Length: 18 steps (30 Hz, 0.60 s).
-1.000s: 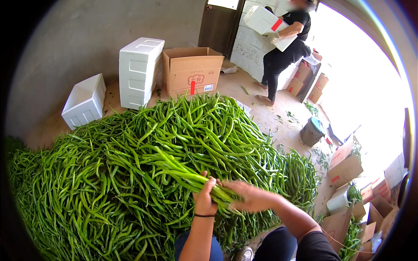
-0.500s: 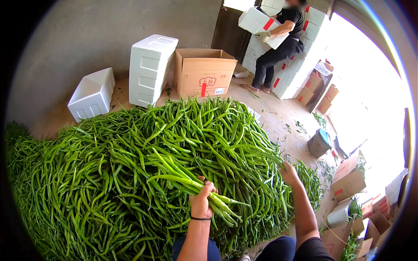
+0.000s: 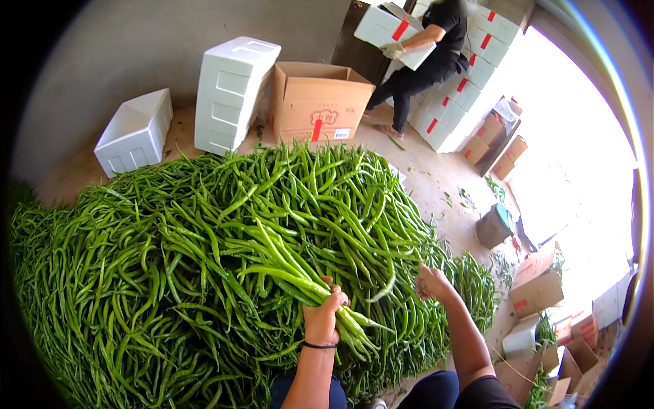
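Note:
A bunch of long green chili peppers (image 3: 283, 262) is gripped in my left hand (image 3: 323, 317). Their tips fan out toward the far side, and several ends stick out below my fist. My right hand (image 3: 434, 283) is closed above the right part of a big heap of the same peppers (image 3: 136, 273). Whether a pepper is pinched in it I cannot make out. Just left of its fingers a curved, slightly blurred pepper (image 3: 388, 273) hangs over the heap. The heap spreads in front of my knees.
Behind the heap stand an open white foam box (image 3: 136, 133), upright white foam boxes (image 3: 231, 95) and an open cardboard carton (image 3: 320, 102). A person (image 3: 436, 54) carries a foam box (image 3: 392, 31) by stacked boxes (image 3: 456, 102). Rightward are a grey bucket (image 3: 494, 226) and opened cartons (image 3: 538, 293).
My right hand has moved left and nearer to me, away from the pepper tips at the heap's right edge. My left hand keeps its bunch. The person has stepped left with the box.

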{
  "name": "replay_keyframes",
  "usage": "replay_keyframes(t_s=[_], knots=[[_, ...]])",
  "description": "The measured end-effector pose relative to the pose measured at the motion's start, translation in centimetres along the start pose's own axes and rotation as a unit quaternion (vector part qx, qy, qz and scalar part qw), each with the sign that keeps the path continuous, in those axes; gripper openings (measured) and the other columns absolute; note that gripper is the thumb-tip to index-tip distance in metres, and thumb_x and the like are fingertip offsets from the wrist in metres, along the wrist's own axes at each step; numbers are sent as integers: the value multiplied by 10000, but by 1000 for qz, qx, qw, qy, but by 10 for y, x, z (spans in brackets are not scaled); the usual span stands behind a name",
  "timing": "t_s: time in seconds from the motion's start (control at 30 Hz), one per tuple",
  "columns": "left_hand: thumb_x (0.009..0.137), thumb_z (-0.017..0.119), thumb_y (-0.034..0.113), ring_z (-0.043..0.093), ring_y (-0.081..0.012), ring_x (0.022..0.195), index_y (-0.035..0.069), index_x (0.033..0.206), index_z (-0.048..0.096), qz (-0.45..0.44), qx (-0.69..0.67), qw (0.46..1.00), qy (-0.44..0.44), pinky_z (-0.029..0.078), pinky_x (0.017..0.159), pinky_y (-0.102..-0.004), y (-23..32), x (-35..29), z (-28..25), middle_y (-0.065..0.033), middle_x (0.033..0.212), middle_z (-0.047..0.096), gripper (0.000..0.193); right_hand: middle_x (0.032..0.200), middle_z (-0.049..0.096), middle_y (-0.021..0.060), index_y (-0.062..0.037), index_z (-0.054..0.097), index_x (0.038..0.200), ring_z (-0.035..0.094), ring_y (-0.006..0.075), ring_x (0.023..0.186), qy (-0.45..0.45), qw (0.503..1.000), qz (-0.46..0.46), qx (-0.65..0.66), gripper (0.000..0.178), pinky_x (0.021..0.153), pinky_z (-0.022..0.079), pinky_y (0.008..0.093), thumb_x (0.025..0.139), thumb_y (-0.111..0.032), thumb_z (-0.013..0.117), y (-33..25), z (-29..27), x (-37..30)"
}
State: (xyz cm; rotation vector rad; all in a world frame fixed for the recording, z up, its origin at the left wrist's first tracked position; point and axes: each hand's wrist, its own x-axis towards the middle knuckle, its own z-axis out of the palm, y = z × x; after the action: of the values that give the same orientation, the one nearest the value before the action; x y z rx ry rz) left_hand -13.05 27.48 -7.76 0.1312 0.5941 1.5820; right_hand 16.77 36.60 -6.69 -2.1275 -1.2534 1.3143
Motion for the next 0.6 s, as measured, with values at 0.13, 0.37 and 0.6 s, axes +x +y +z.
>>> replay_keyframes(t_s=[0.13,0.37,0.6], knots=[[720,561,-50,520,-163,658,68,1047,475,-13,3,1000,2,466,629,-337,4,1,-2,-32,785,519,358,575,561,73,-8,601,691,542,156,525,79,965,-104,-227,693,529,452,330,805,-683,494,-23,37,-24],[739,594,-39,554,-158,658,42,1073,496,-54,30,998,-4,490,615,-325,-5,-7,2,-43,794,546,357,830,655,154,-43,665,785,641,275,798,243,866,-203,-387,451,724,519,408,746,-490,618,-53,80,-18],[718,595,-58,569,-178,664,4,1113,513,-70,-7,997,-11,506,613,-327,6,-9,-2,-68,810,559,408,678,610,121,19,617,885,600,214,582,29,707,-342,-619,241,581,492,374,864,-204,525,-14,-66,-52]])
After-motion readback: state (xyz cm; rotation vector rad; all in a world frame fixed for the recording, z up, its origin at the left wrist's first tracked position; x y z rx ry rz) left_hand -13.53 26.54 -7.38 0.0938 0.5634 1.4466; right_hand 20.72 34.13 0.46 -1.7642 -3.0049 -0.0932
